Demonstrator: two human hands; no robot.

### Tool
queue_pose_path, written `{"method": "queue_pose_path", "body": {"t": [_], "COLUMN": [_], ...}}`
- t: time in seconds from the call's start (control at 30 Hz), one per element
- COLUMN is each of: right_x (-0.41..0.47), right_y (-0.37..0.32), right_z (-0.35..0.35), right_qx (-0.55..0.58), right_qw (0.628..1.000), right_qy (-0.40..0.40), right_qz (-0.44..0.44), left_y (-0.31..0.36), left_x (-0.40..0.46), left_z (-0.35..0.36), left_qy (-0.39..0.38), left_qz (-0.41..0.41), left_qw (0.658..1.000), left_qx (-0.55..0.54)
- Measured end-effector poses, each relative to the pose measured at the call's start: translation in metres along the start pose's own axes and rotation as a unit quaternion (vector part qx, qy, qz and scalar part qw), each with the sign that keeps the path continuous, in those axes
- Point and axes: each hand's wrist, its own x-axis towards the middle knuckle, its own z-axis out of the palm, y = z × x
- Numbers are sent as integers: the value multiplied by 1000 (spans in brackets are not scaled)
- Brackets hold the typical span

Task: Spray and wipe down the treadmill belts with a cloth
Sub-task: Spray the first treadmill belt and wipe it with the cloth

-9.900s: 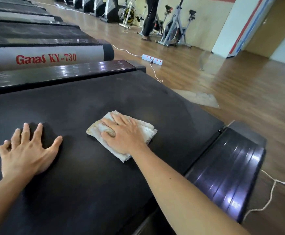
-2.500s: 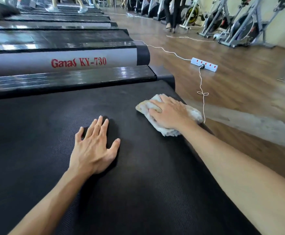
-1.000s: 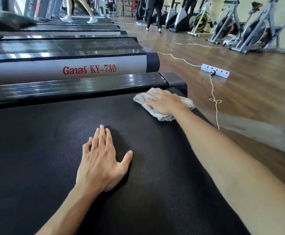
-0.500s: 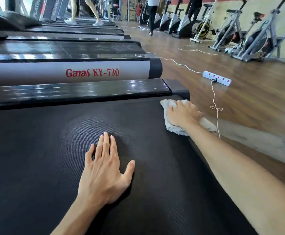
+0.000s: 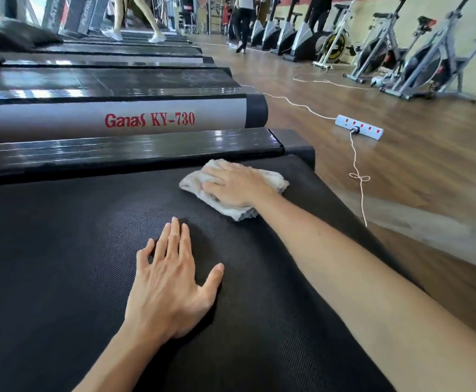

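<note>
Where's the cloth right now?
The cloth lies on the belt near its far right corner, under the right hand, just below the glossy side rail.

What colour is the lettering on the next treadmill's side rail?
Red, on a silver-grey rail; the lettering reads "Ganas KY-730". Head view, the only one.

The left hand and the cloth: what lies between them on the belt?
In the head view, only bare black belt lies between the left hand and the cloth; the right hand presses flat on that cloth.
</note>
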Motion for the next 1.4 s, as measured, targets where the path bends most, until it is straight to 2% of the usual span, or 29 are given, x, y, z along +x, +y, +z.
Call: {"method": "queue_pose_path", "body": {"t": [0.2, 0.4, 0.53, 0.6, 0.67, 0.73, 0.87, 0.97, 1.1, 1.23, 1.33, 1.4], "right_x": [-22, -51, -68, -68, -58, -42, -21, -20, -25, -33, -42, -50], "right_y": [104, 89, 79, 78, 76, 79, 82, 69, 24, -11, 26, 67], "right_z": [-21, -8, 2, 4, 0, -5, -16, -14, 0, 3, -6, -12], "right_qx": [40, 20, -47, -79, -65, -24, 14, 5, -27, -18, -34, -58], "right_qw": [975, 940, 899, 885, 879, 897, 953, 968, 993, 1000, 999, 994], "right_qy": [23, 111, 65, 51, 53, 67, 89, 81, 45, 20, -10, -14], "right_qz": [217, 322, 431, 456, 469, 437, 290, 237, 101, -10, -6, 93], "left_y": [1, 2, 1, 2, 2, 3, 3, 2, 3, 1, 0, 0], "left_x": [0, -1, -3, -2, -2, -1, -1, 0, 1, 2, 4, 3], "left_z": [1, 1, 3, 4, 4, 4, 4, 4, 3, 2, 2, 1], "left_qy": [0, 3, 13, 12, 16, 12, 12, 3, -1, -8, -3, -8], "left_qz": [2, -2, 0, 1, -1, -1, -2, -2, -7, -6, -5, -6], "left_qw": [1000, 1000, 1000, 1000, 1000, 1000, 1000, 1000, 1000, 1000, 1000, 1000], "left_qx": [-4, -6, -11, -10, -11, -9, -5, 1, -1, 0, 7, 5]}}
